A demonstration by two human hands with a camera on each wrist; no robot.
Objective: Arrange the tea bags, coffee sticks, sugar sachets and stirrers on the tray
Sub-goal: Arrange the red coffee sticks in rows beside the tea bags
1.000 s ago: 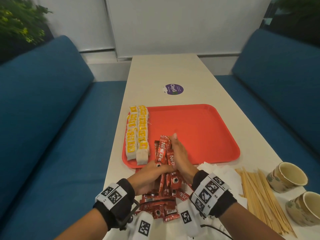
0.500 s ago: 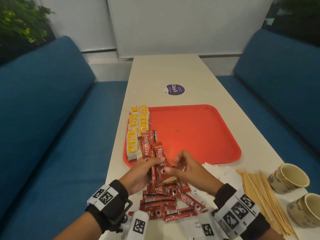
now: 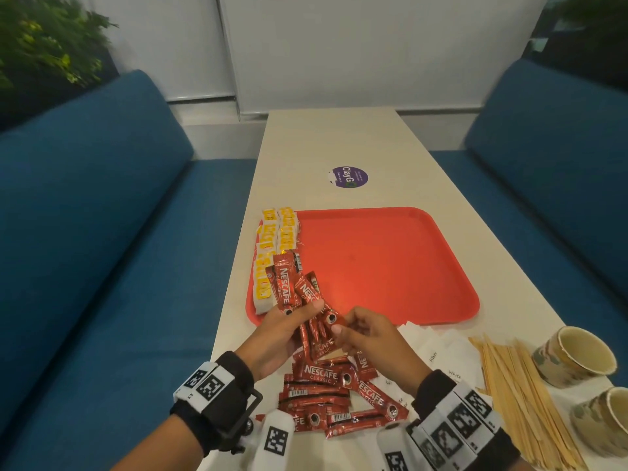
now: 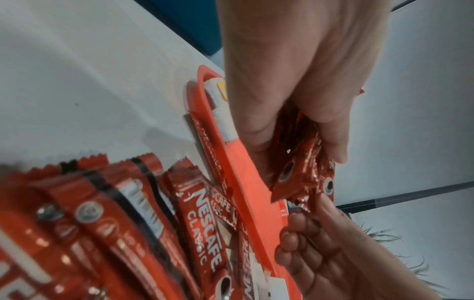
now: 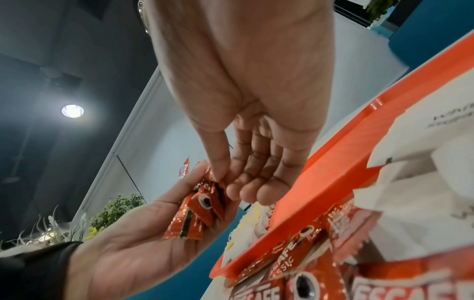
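My left hand point(image 3: 299, 317) grips a fanned bunch of red Nescafe coffee sticks point(image 3: 289, 287) above the near left corner of the red tray point(image 3: 390, 266). Thumb and forefinger of my right hand point(image 3: 346, 326) pinch the bunch's lower end; the right wrist view shows the held sticks point(image 5: 197, 211) across my left palm. Several more coffee sticks point(image 3: 326, 392) lie heaped on the table below my hands. Yellow and white tea bags point(image 3: 275, 239) stand in two rows along the tray's left edge. White sugar sachets point(image 3: 438, 351) and wooden stirrers point(image 3: 520, 396) lie to the right.
Two paper cups point(image 3: 574, 358) point(image 3: 605, 423) stand at the table's near right edge beside the stirrers. A purple sticker point(image 3: 350, 176) sits on the table beyond the tray. Blue bench seats point(image 3: 119, 249) run along both sides of the narrow table.
My hands have come up off the heap at the tray's near edge. The left one has raised a bunch of sticks, and the right has drawn back a little and pinches its lower end.
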